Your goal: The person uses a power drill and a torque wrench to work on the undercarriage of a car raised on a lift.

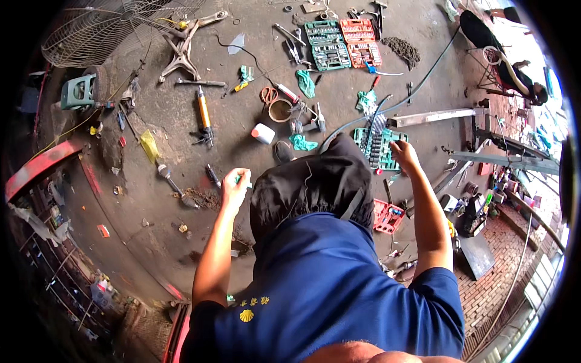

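Observation:
My left hand (235, 184) is raised beside my dark trousers, fingers closed around a small teal item (243, 182), too small to identify. My right hand (404, 154) reaches over the open teal socket case (381, 158) right of my knee, fingers curled near its right side; whether it holds anything is unclear. A blue striped cloth (376, 126) lies at the case's upper edge. An open red tool case (388, 216) is beside my right thigh. A white bottle (264, 134) and teal gloves (302, 143) lie ahead of my shoe.
Further out lie green and red tool cases (327, 56), an orange cylinder tool (203, 112), a metal control arm (180, 57) and hoses (417, 91). A fan (103, 36) and stool (78, 92) stand left, metal beams (442, 116) right. Another person (508, 72) sits upper right.

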Motion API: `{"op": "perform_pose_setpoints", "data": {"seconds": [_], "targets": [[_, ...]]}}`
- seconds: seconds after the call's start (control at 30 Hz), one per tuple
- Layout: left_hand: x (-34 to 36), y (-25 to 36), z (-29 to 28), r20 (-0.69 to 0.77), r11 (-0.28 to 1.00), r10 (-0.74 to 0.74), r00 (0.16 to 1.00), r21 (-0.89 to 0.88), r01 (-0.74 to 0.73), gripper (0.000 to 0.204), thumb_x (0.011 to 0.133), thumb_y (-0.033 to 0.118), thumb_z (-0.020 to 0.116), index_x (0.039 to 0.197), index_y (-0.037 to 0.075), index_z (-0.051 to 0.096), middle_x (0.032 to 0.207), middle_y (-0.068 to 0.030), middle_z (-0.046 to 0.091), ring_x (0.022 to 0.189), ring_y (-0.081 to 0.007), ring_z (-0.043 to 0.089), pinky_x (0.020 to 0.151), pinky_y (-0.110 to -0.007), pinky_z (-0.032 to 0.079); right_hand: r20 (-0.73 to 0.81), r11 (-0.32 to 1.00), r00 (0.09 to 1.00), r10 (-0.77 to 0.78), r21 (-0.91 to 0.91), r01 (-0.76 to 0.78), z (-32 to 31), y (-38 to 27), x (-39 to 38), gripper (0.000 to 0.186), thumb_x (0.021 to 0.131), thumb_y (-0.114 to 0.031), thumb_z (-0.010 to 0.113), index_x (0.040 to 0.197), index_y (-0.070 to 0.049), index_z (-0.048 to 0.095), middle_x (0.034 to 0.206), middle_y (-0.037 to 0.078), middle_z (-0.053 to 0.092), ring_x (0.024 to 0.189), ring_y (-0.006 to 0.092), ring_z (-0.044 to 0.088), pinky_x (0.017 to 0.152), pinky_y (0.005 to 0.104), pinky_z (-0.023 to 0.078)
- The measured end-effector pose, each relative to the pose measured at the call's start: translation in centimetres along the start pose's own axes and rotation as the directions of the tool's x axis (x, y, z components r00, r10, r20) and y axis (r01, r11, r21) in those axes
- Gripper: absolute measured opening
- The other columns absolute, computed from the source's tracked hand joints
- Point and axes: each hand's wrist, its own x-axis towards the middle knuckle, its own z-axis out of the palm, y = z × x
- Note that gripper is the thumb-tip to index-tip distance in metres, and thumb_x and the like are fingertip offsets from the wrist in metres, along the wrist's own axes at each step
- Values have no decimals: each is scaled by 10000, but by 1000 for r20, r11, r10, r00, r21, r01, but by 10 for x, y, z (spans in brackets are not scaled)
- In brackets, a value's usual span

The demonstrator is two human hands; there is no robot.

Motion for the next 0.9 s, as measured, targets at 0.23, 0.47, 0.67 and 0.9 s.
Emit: {"op": "perform_pose_setpoints", "data": {"seconds": [0.23, 0.47, 0.67, 0.9], "targets": [[87, 39, 51, -65, 999, -35, 997, -5, 35, 234, 978, 226, 668, 1045, 3, 696, 830, -7, 664, 708, -94, 616, 645, -264, 501, 338, 837, 916, -217, -418, 352, -7, -185, 165, 419, 932, -424, 626, 966, -10, 675, 850, 201, 707, 798, 363, 691, 731, 465, 519], [253, 40, 160, -99, 958, -253, 963, -166, 234, 189, 978, 190, 655, 1093, 44, 689, 826, 29, 605, 677, -53, 548, 584, -218, 454, 406, 796, 892, -200, -463, 389, 121, -225, 470, 394, 900, -350, 562, 1108, -46, 701, 1137, 206, 703, 1043, 408, 672, 876, 479, 532], [341, 23, 268, -3, 896, -324, 946, -322, 306, 206, 977, 220, 675, 1104, 58, 684, 845, 11, 635, 679, -50, 564, 582, -211, 448, 636, 719, 756, -152, -453, 527, 201, -264, 609, 402, 909, -353, 562, 1210, -113, 679, 1207, 172, 685, 1144, 348, 656, 955, 460, 529], [415, 25, 331, -116, 877, -478, 871, -118, 466, 220, 950, 249, 679, 1067, 66, 713, 907, -85, 678, 932, -221, 568, 932, -382, 416, 464, 685, 855, -232, -546, 483, 290, -273, 733, 648, 911, -492, 633, 1431, -125, 515, 1409, 248, 523, 1298, 405, 528, 1079, 462, 456]]}}
